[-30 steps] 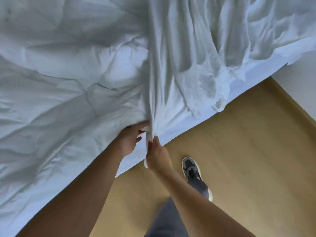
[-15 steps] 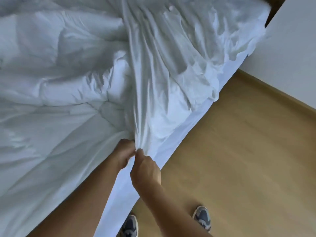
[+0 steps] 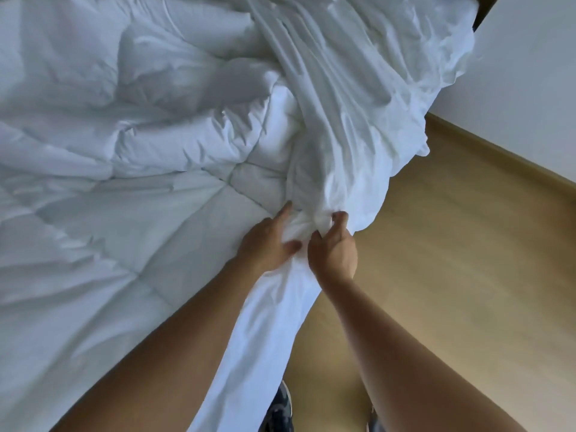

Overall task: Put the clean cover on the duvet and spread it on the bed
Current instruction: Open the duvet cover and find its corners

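Both hands have shifted farther, right hand (image 3: pixel 335 251) pinching the bunched cover (image 3: pixel 358 120), left hand (image 3: pixel 268 244) spread against it, so the duvet (image 3: pixel 140 198) remains mostly uncovered.

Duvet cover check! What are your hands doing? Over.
Left hand spread on bunched cover; right hand pinching it. Cover crumpled over duvet, not on yet. Nothing blocking in view.
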A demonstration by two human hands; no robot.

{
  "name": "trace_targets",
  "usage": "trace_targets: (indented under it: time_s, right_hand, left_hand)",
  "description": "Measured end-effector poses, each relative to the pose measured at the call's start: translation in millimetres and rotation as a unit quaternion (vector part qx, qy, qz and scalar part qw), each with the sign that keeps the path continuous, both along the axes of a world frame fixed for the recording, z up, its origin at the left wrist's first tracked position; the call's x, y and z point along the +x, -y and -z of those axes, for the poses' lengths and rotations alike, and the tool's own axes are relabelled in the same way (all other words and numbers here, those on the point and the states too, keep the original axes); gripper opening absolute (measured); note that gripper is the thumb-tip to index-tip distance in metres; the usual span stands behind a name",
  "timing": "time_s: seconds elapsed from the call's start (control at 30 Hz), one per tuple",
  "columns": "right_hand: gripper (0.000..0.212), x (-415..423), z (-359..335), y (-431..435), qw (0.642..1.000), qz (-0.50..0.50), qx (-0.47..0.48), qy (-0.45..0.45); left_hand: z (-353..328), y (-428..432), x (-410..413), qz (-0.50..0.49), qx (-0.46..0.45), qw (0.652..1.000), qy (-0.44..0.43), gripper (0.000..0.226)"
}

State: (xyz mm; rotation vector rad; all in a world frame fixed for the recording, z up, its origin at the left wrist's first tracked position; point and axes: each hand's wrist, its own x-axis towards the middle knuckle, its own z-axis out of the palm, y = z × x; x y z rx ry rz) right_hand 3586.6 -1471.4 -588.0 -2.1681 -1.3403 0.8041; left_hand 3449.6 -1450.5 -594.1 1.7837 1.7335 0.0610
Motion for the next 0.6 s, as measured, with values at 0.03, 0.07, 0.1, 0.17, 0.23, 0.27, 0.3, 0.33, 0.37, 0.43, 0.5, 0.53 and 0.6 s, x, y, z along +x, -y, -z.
trace_targets:
  time_s: [0.03,0.07,0.1,0.17,0.23,0.27,0.3,0.33,0.37,0.43,0.5,0.53,0.6]
  right_hand:
    - [0.026,-2,-3,-2,1.000,-0.015,-0.003,-0.019]
    - [0.019,-4,-7,-1,0.998,-0.051,-0.009,-0.020]
    - [0.015,-8,-10,4,0.995,-0.099,-0.010,0.000]
    - [0.023,-20,-17,15,0.982,-0.183,0.004,0.055]
    - [0.028,-27,-24,13,0.969,-0.237,0.012,0.064]
    - [0.027,-26,-25,8,0.962,-0.265,0.007,0.063]
    - [0.025,-23,-24,1,0.955,-0.289,-0.004,0.066]
    - [0.023,-20,-22,-5,0.950,-0.303,-0.017,0.072]
    - [0.022,-16,-18,-9,0.948,-0.306,-0.030,0.078]
    - [0.021,-14,-7,-9,0.955,-0.284,-0.047,0.074]
    - [0.019,-17,3,-4,0.961,-0.264,-0.051,0.059]
    - [0.018,-18,7,-3,0.964,-0.257,-0.052,0.050]
    - [0.015,-15,13,-1,0.966,-0.250,-0.058,0.029]
  left_hand:
    - [5,-8,3,0.029,-0.040,0.998,0.033,0.075]
    - [8,-14,7,0.037,-0.063,0.996,0.057,0.055]
    - [11,-19,11,0.030,-0.083,0.993,0.073,0.027]
    - [12,-27,9,0.018,-0.120,0.984,0.129,0.028]
    - [4,-29,-6,0.016,-0.186,0.965,0.184,0.043]
    - [0,-30,-16,0.001,-0.207,0.952,0.226,0.045]
    - [-5,-34,-24,-0.042,-0.224,0.927,0.300,0.044]
    - [-10,-42,-28,-0.119,-0.223,0.881,0.401,0.040]
    - [-11,-56,-30,-0.208,-0.228,0.808,0.502,0.031]
    - [-17,-90,-17,-0.304,-0.243,0.698,0.602,0.043]
    - [-17,-113,16,-0.268,-0.230,0.757,0.550,0.060]
    - [-9,-117,31,-0.268,-0.178,0.806,0.497,0.047]
    - [10,-106,44,-0.304,-0.077,0.866,0.391,0.020]
